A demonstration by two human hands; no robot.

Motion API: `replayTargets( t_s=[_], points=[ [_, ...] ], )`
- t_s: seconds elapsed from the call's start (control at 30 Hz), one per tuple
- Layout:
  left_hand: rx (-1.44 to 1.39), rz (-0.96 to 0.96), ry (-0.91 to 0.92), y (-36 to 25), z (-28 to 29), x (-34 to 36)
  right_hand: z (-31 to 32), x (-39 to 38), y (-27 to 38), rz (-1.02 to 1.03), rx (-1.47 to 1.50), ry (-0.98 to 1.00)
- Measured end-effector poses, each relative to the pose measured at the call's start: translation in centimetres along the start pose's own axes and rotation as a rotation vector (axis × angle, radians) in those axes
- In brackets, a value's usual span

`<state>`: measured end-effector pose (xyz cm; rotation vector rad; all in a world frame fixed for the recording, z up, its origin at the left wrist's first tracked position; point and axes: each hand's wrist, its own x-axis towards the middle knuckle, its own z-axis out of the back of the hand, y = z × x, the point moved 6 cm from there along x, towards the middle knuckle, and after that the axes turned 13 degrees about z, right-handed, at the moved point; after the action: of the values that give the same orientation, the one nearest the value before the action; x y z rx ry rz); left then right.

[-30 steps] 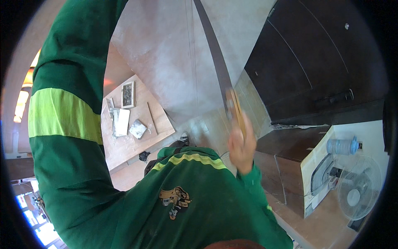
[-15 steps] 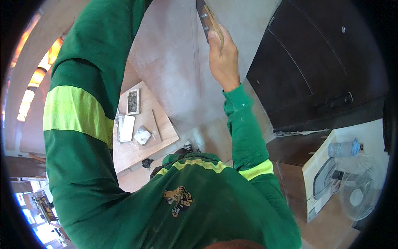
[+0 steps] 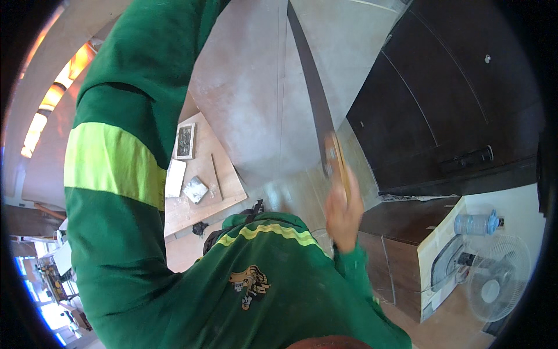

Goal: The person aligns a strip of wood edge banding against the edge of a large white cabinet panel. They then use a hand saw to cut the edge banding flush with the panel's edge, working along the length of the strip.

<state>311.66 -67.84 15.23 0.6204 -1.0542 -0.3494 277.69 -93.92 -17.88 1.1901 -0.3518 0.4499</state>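
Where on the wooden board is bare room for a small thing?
Bare patches: between the stick and the right edge of the wooden board, and between the stick and the frame. Crowded at left: white sheet and silver block lie close; the sleeve hides more.

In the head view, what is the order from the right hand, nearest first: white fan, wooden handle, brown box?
1. Wooden handle: held in the right hand.
2. Brown box: just right of the hand.
3. White fan: farther right, beyond the box.
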Motion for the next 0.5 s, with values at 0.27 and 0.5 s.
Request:
replayTargets(
  t_s=[0.27,0.5],
  points=[
    [-0.043,-0.025,0.023,0.4,0.3,-0.1,-7.6,21.5,-1.5,0.394,0.054,-0.171],
    [-0.034,-0.038,0.023,0.1,0.1,-0.2,-0.7,0.1,-1.9,0.091,-0.045,-0.028]
  ],
)
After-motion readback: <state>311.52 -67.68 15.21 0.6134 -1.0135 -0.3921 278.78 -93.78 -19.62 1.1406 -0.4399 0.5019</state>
